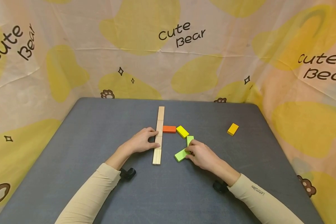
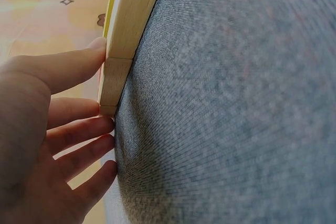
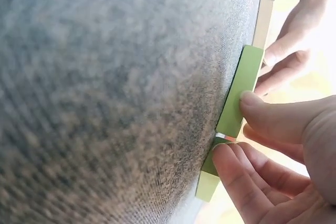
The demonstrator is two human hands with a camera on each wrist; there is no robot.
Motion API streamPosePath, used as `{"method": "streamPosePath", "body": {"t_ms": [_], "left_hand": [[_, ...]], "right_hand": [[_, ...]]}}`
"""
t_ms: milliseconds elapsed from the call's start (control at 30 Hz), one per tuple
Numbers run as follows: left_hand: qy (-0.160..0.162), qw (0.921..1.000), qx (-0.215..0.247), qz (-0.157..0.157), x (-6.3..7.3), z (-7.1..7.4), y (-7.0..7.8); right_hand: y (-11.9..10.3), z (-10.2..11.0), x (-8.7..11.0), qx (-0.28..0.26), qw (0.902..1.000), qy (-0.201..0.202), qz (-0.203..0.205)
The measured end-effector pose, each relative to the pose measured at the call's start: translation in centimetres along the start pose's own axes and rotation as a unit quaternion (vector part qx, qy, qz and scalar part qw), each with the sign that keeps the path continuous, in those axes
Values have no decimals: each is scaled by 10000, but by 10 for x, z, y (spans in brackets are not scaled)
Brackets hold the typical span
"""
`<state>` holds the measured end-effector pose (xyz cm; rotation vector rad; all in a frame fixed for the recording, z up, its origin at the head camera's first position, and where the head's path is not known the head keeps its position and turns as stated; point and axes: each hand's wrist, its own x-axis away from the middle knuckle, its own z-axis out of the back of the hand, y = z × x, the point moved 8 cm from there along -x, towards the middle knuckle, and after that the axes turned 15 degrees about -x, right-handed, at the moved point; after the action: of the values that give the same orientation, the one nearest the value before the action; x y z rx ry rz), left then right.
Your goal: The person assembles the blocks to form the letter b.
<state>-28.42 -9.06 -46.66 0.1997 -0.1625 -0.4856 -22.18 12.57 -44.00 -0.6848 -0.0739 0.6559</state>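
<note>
Several plain wooden blocks (image 1: 156, 157) lie end to end in a straight line on the table. My left hand (image 1: 141, 140) touches this line's left side with thumb and fingertips, its fingers nearly straight. On the right side of the line an orange block (image 1: 169, 129) meets it, followed by a yellow block (image 1: 182, 131) set at a slant. Beyond these is a green block (image 1: 190, 139), partly covered by my right hand (image 1: 203, 154). That hand pinches a second, slanted green block (image 3: 241, 93) near its right end, thumb on its near side in the right wrist view.
Apart from the others, another yellow block (image 1: 233, 129) lies toward the table's right side. The grey table (image 1: 81, 133) is bounded at the back and sides by a patterned cloth (image 1: 145, 34). Both wrists carry black camera mounts (image 1: 128, 174).
</note>
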Motion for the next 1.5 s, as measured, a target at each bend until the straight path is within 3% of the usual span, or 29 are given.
{"method": "streamPosePath", "body": {"t_ms": [367,567,867,1500], "left_hand": [[9,10000,58,-43,-1,2,2],[-5,10000,13,-33,-1,1,0],[16,10000,30,-39,0,1,0],[51,9999,65,-70,2,3,1]], "right_hand": [[7,21,8,-87,9999,104,-53],[24,44,15,-10,9990,223,-394],[47,84,26,210,9967,550,-562],[105,147,36,-146,9867,1345,-900]]}}
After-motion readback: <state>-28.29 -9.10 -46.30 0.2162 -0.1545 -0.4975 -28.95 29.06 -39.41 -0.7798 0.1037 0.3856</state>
